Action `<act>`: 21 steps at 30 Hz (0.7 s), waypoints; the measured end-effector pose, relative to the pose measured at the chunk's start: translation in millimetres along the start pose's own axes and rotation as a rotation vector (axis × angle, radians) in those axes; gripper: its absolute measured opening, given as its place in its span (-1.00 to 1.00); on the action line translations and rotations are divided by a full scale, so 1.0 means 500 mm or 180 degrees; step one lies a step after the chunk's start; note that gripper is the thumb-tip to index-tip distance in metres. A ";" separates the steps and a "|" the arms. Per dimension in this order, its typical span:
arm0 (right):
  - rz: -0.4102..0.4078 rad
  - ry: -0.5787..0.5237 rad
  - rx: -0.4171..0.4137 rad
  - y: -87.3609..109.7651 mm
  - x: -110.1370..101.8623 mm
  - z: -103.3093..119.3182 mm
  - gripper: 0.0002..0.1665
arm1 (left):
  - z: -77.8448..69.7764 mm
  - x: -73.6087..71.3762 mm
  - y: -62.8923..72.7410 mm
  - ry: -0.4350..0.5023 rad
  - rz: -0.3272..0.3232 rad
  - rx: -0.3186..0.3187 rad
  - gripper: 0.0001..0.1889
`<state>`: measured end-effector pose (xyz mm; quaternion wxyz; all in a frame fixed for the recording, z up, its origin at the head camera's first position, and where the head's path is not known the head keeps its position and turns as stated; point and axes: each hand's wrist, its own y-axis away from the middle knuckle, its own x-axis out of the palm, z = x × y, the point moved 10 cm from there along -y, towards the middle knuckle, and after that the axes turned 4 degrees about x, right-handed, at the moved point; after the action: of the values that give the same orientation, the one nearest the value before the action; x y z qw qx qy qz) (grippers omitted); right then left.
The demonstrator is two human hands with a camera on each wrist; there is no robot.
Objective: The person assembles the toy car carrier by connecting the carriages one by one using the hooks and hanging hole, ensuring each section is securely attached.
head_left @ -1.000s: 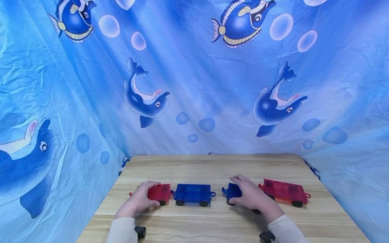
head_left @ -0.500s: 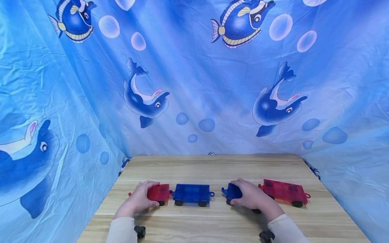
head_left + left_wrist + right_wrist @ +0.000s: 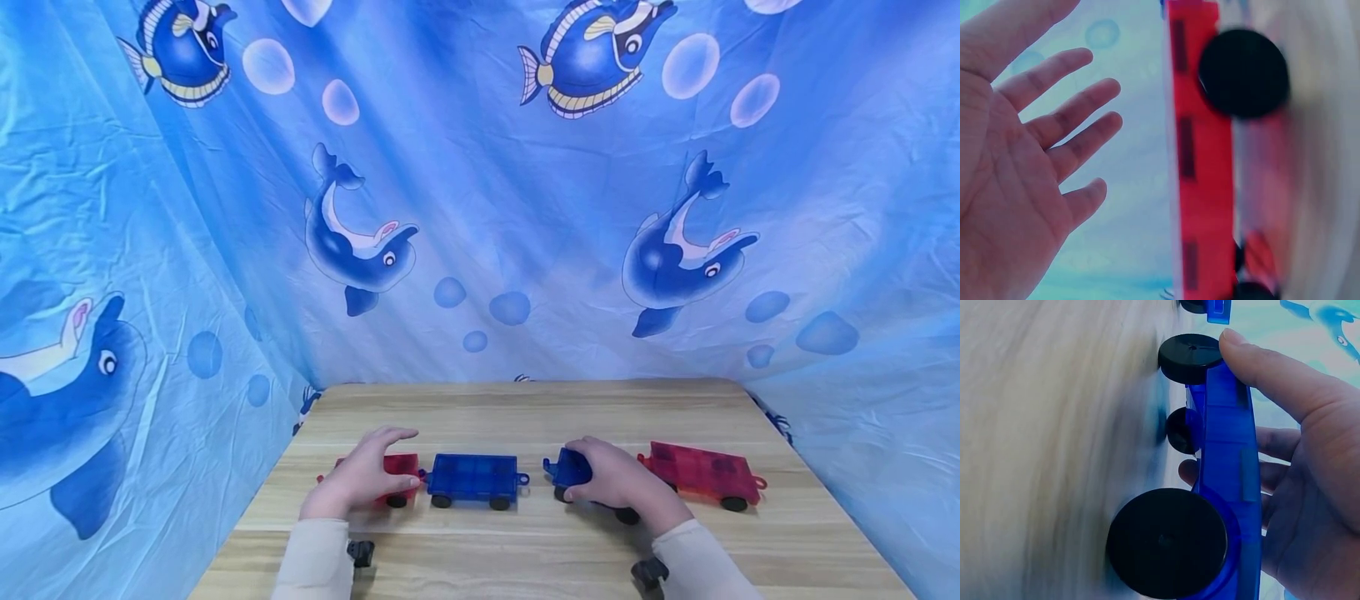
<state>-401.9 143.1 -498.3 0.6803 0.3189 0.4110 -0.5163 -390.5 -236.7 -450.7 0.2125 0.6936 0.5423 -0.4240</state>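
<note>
Bordering the wooden tabletop (image 3: 480, 417): dolphin cloth (image 3: 517, 217).

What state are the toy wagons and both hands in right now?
left hand, spread, gripping nothing
right hand, holding right blue wagon
right blue wagon, held, apart from left blue wagon
left blue wagon, upright on wheels, not held
left red wagon, upright, not gripped
right red wagon, upright, not held

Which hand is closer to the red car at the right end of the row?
The right hand: it grips a blue car just left of the right-end red car. The left hand is farther away, beside the left-end red car.
</note>
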 end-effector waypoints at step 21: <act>0.0012 -0.0006 -0.0023 -0.007 0.005 0.007 -0.01 | -0.150 0.099 -0.091 0.0018 -0.0153 0.0792 -0.28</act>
<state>-404.1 138.1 -498.8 0.6827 0.3168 0.4116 -0.5139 -403.6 -136.9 -442.4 0.1131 0.7026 0.5025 -0.4910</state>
